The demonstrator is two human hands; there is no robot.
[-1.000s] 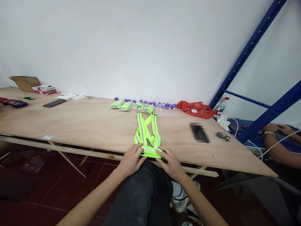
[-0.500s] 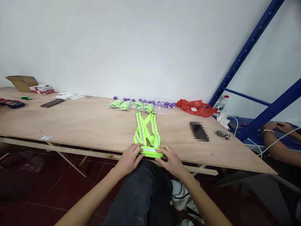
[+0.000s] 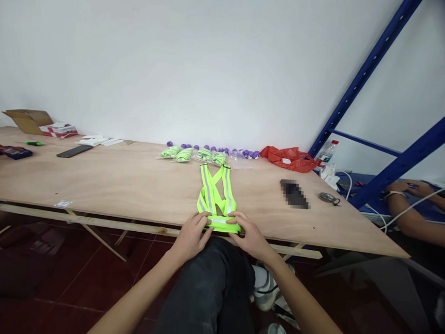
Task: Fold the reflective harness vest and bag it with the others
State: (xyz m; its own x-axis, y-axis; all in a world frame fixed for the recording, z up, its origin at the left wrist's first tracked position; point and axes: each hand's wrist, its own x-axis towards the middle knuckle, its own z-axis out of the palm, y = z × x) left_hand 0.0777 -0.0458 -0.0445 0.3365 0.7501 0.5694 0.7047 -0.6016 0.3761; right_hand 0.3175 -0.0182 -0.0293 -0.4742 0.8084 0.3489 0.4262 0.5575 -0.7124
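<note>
Harness of fluorescent yellow reflective webbing (image 3: 228, 190) lies at the lower centre of the frame on the wooden tabletop (image 3: 134, 183), its straps (image 3: 204, 176) stretching up towards the bagged bundles (image 3: 204, 154) at mid-frame, its folded band (image 3: 220, 225) along the near edge. Your left hand (image 3: 191, 234) and right hand (image 3: 251, 237) are each partly closed on an end of that band, fingers curled over the top, thumbs low at the near side. To work it neatly, you would do well to hold both ends level under light, even tension, keep the layers stacked flush and watch that the straps don't twist or drag.
</note>
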